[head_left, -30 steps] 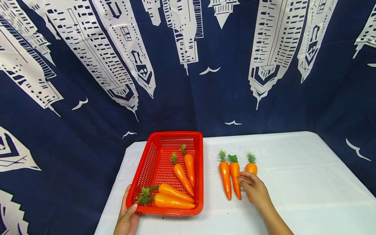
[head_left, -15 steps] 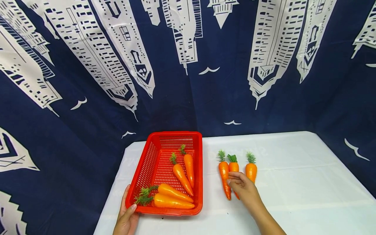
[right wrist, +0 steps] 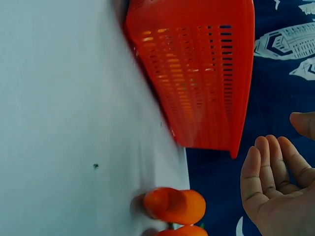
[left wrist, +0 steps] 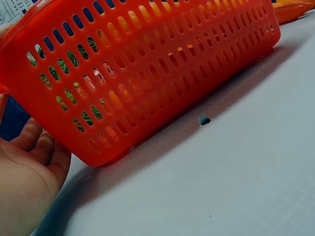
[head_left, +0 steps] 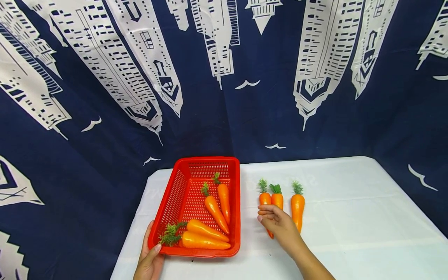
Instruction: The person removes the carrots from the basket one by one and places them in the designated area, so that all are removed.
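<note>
My left hand point(head_left: 150, 259) holds the red plastic basket point(head_left: 236, 217) by its near left corner, thumb over the rim, fingers against the outside. Inside the basket lie several orange toy carrots with green tops, among them a carrot point(head_left: 206, 240) along the near side and another carrot point(head_left: 224, 200) at the right wall. My right hand point(head_left: 280, 229) hovers over the table, its fingers loosely bent and nothing between them. It partly covers the left carrot point(head_left: 265, 198) and the middle carrot point(head_left: 277, 200). A third carrot point(head_left: 297, 208) lies just right of the hand.
White cloth covers the table point(head_left: 353, 217). Behind it hangs a dark blue curtain point(head_left: 259, 120) printed with white buildings and birds. In the left wrist view, a small dark speck point(left wrist: 204, 120) lies on the cloth near the basket.
My right hand has moved left from beside the right carrot to over the left and middle ones, uncovering most of the right carrot. My left hand and the basket stay in place.
</note>
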`<state>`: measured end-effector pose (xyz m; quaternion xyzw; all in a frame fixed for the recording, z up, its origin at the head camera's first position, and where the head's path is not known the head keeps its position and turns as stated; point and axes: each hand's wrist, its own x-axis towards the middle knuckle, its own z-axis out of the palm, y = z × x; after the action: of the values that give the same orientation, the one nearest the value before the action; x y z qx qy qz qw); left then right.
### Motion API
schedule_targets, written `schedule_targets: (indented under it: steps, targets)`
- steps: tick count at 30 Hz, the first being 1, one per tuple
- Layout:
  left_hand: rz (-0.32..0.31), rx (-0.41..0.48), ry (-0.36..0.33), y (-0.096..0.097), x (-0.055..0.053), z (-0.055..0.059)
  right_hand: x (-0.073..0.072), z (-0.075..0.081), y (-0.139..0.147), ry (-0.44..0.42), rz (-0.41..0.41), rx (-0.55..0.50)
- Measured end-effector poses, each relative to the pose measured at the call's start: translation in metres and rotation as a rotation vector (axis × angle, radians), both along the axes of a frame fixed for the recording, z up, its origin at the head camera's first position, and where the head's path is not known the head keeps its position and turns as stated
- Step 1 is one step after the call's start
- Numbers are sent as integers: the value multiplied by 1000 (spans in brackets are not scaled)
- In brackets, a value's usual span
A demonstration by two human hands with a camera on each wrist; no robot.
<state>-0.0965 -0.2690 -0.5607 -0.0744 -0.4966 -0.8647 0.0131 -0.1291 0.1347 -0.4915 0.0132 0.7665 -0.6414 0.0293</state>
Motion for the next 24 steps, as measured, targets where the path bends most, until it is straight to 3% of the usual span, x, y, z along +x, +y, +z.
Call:
schedule_targets:
  steps: [6,14,24]
  targets:
    - [2,-12,-12,0,-1,-1,3,5,-7,5,23,-9]
    - [0,-1,-6,0,0,-1,5,10,-20,41,109,-81]
    - [1,-12,-24,0,-1,1,7,16,-32,79,229,-97]
